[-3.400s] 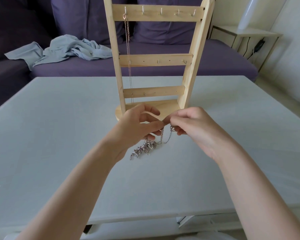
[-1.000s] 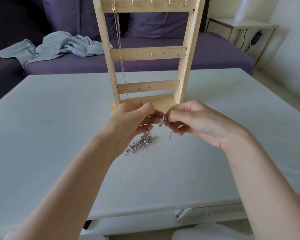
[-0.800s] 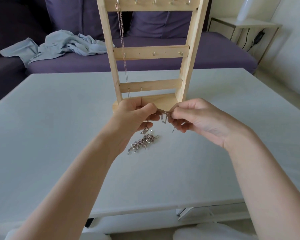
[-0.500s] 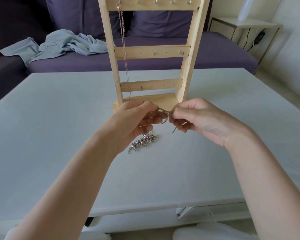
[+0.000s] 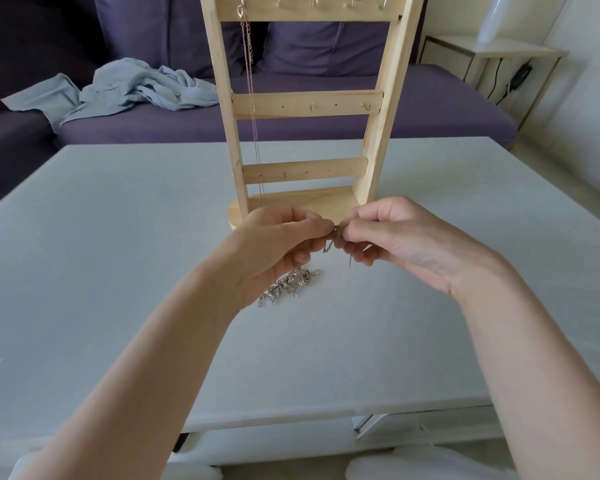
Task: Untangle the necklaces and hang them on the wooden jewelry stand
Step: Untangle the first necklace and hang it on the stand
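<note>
Both hands pinching the silver necklace's clasp, just before the stand.

My left hand [image 5: 278, 247] and right hand [image 5: 392, 237] grip the silver necklace [image 5: 288, 284], its bulk on the table [image 5: 118, 254]; tugging could tighten the knot or drop the clasp.

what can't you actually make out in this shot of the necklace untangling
All in the head view:
- Silver chain: the pinched section is hidden by the fingers of both the left hand and right hand; links are too small to trace.
- Wooden jewelry stand: top cut off by the frame edge.
- Rose-gold necklace: its lower end is too thin to follow.
</note>
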Motion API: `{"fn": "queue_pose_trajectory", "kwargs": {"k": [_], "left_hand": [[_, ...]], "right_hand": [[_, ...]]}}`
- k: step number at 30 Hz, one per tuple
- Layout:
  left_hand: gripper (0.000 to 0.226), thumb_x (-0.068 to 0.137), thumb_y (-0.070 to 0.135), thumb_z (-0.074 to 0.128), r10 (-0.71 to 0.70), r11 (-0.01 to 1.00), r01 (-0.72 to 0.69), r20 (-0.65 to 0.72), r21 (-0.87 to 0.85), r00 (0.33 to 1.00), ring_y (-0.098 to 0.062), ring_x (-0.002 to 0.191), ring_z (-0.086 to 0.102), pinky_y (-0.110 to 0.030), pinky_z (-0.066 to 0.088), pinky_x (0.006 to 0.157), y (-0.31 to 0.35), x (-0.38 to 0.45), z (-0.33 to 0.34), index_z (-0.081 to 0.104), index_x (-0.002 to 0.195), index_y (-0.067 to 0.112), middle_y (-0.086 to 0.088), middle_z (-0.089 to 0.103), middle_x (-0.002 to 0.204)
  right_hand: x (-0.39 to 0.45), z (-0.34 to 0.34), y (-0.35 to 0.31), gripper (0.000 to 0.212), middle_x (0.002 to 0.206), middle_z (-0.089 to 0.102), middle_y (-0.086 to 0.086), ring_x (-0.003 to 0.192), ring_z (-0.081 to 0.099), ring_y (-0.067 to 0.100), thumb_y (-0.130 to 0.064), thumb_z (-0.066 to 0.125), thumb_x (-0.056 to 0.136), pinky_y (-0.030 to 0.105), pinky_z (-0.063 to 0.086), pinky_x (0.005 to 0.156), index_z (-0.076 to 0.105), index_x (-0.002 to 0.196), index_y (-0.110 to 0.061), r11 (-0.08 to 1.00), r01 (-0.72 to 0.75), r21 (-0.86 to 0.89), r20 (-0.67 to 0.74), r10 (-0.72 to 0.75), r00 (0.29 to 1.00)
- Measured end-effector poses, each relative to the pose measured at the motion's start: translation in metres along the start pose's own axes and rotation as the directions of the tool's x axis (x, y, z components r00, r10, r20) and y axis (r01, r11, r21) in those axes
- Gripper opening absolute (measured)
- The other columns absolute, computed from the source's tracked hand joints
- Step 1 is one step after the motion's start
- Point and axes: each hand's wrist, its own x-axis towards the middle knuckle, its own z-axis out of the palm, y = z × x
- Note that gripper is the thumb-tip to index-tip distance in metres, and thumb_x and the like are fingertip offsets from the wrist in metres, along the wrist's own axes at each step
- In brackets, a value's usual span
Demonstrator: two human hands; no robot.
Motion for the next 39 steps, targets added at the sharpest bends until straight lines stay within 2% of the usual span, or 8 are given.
{"fn": "queue_pose_trajectory", "kwargs": {"k": [8, 12, 15, 19, 23, 26, 30, 39], "left_hand": [[0.018, 0.085, -0.002, 0.060, 0.028, 1.000, -0.028, 0.011, -0.012, 1.000, -0.008, 0.057, 0.046, -0.012, 0.039, 0.047, -0.001, 0.001, -0.002, 0.055, 0.072, 0.010, -0.004, 0.057, 0.066], [0.019, 0.087, -0.001, 0.056, 0.026, 0.997, -0.022, 0.062, -0.078, 0.998, -0.008, 0.056, 0.046, -0.013, 0.040, 0.048, 0.002, -0.001, -0.001, 0.054, 0.073, 0.010, -0.007, 0.056, 0.069], [0.018, 0.088, -0.005, 0.054, 0.061, 0.998, -0.061, 0.014, 0.016, 0.998, -0.010, 0.056, 0.045, -0.015, 0.040, 0.050, 0.002, -0.001, 0.003, 0.051, 0.076, 0.009, -0.004, 0.055, 0.065], [0.018, 0.081, 0.005, 0.065, 0.119, 0.968, -0.103, -0.056, 0.231, 0.991, -0.017, 0.067, 0.045, -0.026, 0.041, 0.068, -0.004, 0.003, 0.006, 0.049, 0.085, 0.014, 0.000, 0.060, 0.070], [0.016, 0.084, 0.001, 0.061, 0.092, 0.973, -0.072, -0.082, 0.218, 0.992, -0.018, 0.067, 0.044, -0.025, 0.041, 0.065, -0.006, 0.005, 0.007, 0.050, 0.085, 0.013, -0.002, 0.058, 0.073], [0.017, 0.082, -0.002, 0.063, 0.075, 0.987, -0.067, -0.051, 0.149, 0.996, -0.013, 0.065, 0.048, -0.017, 0.043, 0.059, -0.005, 0.005, 0.006, 0.055, 0.087, 0.011, -0.002, 0.059, 0.070], [0.012, 0.081, -0.001, 0.064, 0.090, 0.976, -0.090, 0.006, 0.198, 0.996, -0.010, 0.064, 0.047, -0.013, 0.042, 0.057, -0.004, 0.004, 0.005, 0.064, 0.088, 0.009, 0.000, 0.059, 0.068], [0.016, 0.085, 0.004, 0.062, 0.062, 0.979, -0.065, 0.018, 0.193, 0.998, -0.010, 0.060, 0.043, -0.013, 0.039, 0.050, -0.002, 0.001, -0.004, 0.066, 0.071, 0.012, 0.002, 0.055, 0.064]], "right_hand": [[0.000, 0.001, 0.001, 0.017, 0.062, 0.062, -0.001, 0.061, 0.050, 0.012, -0.015, 0.061, 0.085, 0.019, 0.039, 0.057, 0.066, 0.076, -0.002, 0.988, -0.019, 0.151, 0.042, 0.013, 0.999], [0.000, 0.003, 0.000, 0.012, 0.059, 0.061, -0.003, 0.057, 0.049, 0.009, -0.009, 0.062, 0.083, 0.016, 0.039, 0.055, 0.064, 0.074, -0.003, 0.969, -0.016, 0.247, 0.031, 0.009, 0.999], [0.002, 0.005, -0.001, 0.020, 0.058, 0.060, -0.001, 0.059, 0.048, 0.012, -0.003, 0.060, 0.085, 0.018, 0.038, 0.054, 0.064, 0.065, -0.006, 0.980, -0.013, 0.197, -0.035, 0.020, 0.999], [0.005, 0.009, 0.000, 0.018, 0.059, 0.058, 0.000, 0.055, 0.047, 0.007, -0.004, 0.061, 0.082, 0.018, 0.038, 0.054, 0.067, 0.065, -0.005, 1.000, 0.016, 0.012, -0.173, -0.014, 0.985], [0.008, 0.015, 0.002, 0.014, 0.059, 0.056, 0.000, 0.053, 0.044, 0.006, -0.011, 0.066, 0.077, 0.017, 0.037, 0.055, 0.067, 0.063, -0.009, 0.998, 0.044, -0.040, -0.299, -0.054, 0.953], [0.009, 0.018, 0.002, 0.016, 0.058, 0.053, 0.002, 0.053, 0.042, 0.011, -0.008, 0.062, 0.079, 0.019, 0.035, 0.053, 0.064, 0.063, -0.004, 0.996, 0.034, 0.088, -0.317, -0.005, 0.948], [0.008, 0.017, -0.001, 0.026, 0.059, 0.049, 0.007, 0.053, 0.040, 0.014, -0.003, 0.053, 0.083, 0.024, 0.031, 0.054, 0.054, 0.058, -0.006, 0.948, -0.025, 0.316, -0.201, 0.093, 0.975], [0.006, 0.013, -0.003, 0.029, 0.059, 0.046, 0.002, 0.053, 0.043, 0.015, -0.009, 0.050, 0.087, 0.025, 0.033, 0.059, 0.047, 0.058, -0.011, 0.877, -0.070, 0.474, -0.102, 0.134, 0.986]]}}
